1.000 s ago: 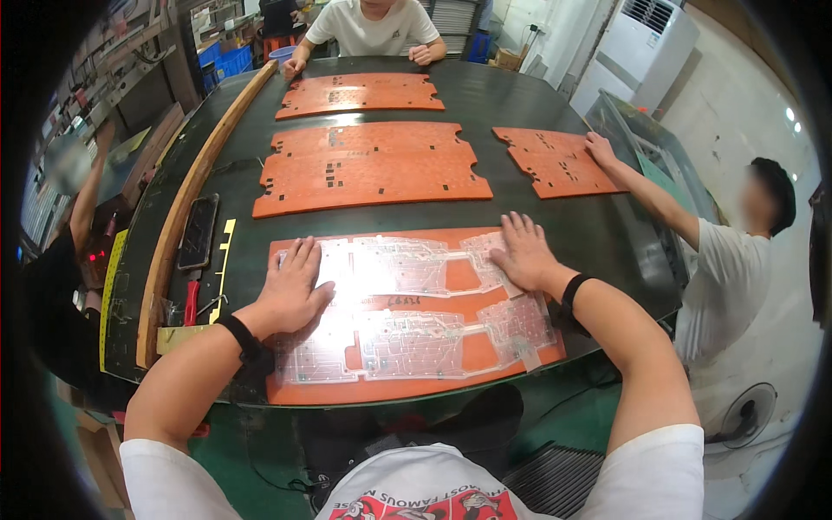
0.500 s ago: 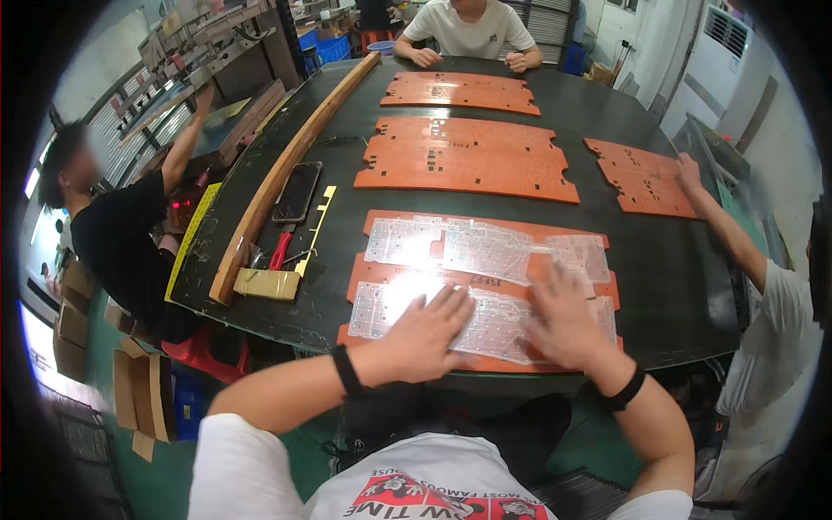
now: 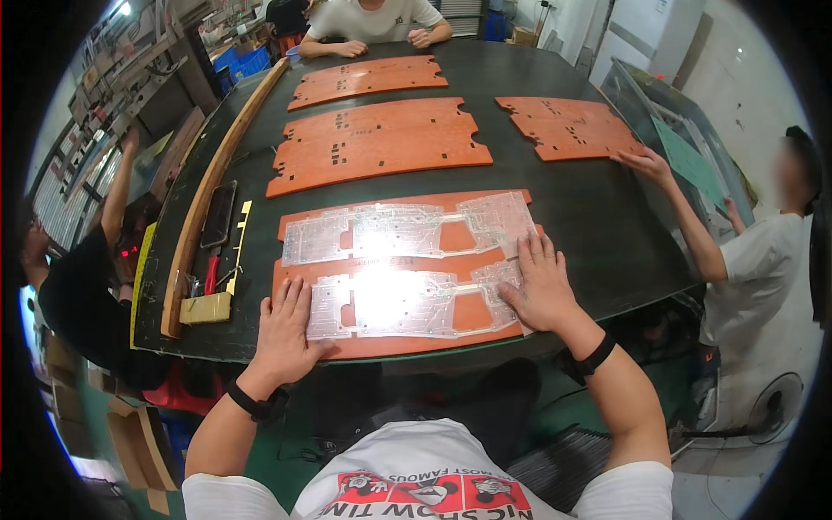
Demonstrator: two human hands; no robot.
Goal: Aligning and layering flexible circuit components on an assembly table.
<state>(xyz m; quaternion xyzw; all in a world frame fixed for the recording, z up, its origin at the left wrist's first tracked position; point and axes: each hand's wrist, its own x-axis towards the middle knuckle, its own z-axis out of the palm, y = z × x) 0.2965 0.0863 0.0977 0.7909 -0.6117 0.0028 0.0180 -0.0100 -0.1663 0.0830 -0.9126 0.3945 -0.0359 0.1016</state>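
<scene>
An orange board lies at the near side of the dark table. Two clear plastic sheets with fine printed traces rest on it, an upper sheet and a lower sheet; glare washes out parts of both. My left hand lies flat with fingers stretched at the board's left edge, beside the lower sheet's left end. Across from it, my right hand is spread over the right end of the lower sheet and the board's right edge. Neither hand grips anything.
Farther off on the table lie two more orange boards; a co-worker's hand touches another board at the right. A wooden bar, phone, red-handled tool and yellowish block are at the left. Another person sits at the far edge.
My hands have moved apart, from over the lower sheet to the left and right edges of the board. The whole view has shifted, and the right co-worker's hand is now at the board's near corner.
</scene>
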